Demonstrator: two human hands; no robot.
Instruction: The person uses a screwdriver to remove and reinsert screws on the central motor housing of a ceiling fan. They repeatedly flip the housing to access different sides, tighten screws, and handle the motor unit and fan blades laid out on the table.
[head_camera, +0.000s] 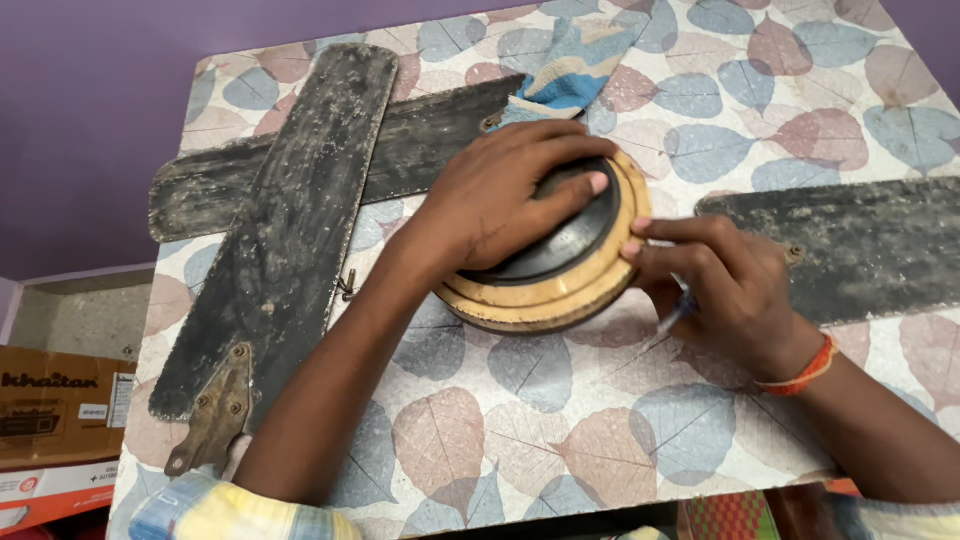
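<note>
A round ceiling-fan motor housing (560, 280), gold-rimmed with a dark centre, lies on a table with a leaf-patterned cover (500, 420). My left hand (500, 195) rests flat on top of the housing, fingers spread over its dark face. My right hand (715, 290) presses against the housing's right rim and grips a thin tool with a bluish handle (675, 315), its tip hidden by the fingers. An orange band circles my right wrist.
Two dirty dark fan blades (290, 220) lie crossed at the left, one with a metal bracket (215, 415). A third blade (860, 250) lies at the right. A striped cloth (575, 70) sits behind the housing. A cardboard box (55, 410) stands at lower left.
</note>
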